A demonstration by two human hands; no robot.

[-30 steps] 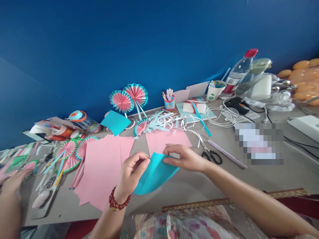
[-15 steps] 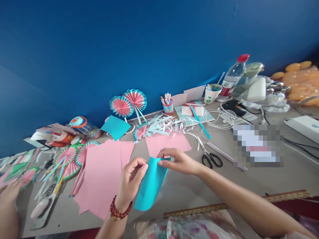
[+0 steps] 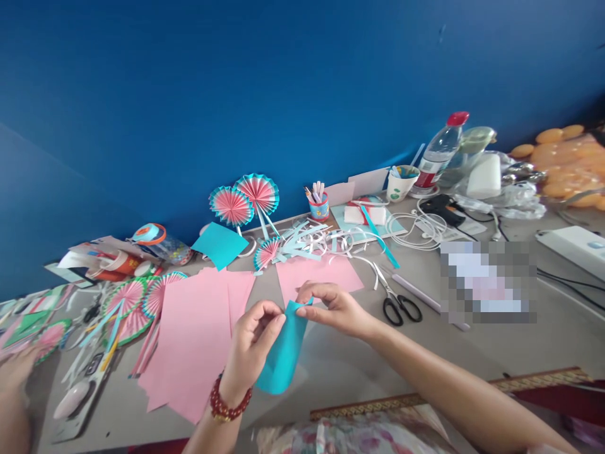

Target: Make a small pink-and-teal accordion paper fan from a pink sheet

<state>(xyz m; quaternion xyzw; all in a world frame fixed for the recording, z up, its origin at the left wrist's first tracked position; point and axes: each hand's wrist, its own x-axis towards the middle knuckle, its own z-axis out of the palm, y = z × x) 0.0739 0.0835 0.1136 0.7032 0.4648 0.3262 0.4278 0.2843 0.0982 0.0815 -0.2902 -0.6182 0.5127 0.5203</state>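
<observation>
Between my two hands is a sheet of turquoise paper (image 3: 283, 359), bent into a curve with its lower end rounded toward me. My left hand (image 3: 258, 337), a red bead bracelet at its wrist, pinches the paper's upper left edge between thumb and fingers. At the upper right corner my right hand (image 3: 333, 309) grips the paper in a pinch, thumb underneath the bent fingers. Pink paper sheets (image 3: 191, 334) lie in a stack left of my hands, and another pink sheet (image 3: 340, 271) lies just behind them.
Black-handled scissors (image 3: 401, 308) lie right of my hands beside a pale stick (image 3: 416, 293). Pleated paper fans (image 3: 231, 205) and paper strips (image 3: 309, 236) are at the back. A bottle (image 3: 437, 157) and a paper cup (image 3: 401, 184) stand back right. Another person's hand (image 3: 19, 372) is at far left.
My right hand has moved slightly left, closer to my left hand. The turquoise paper now curls more tightly and looks narrower.
</observation>
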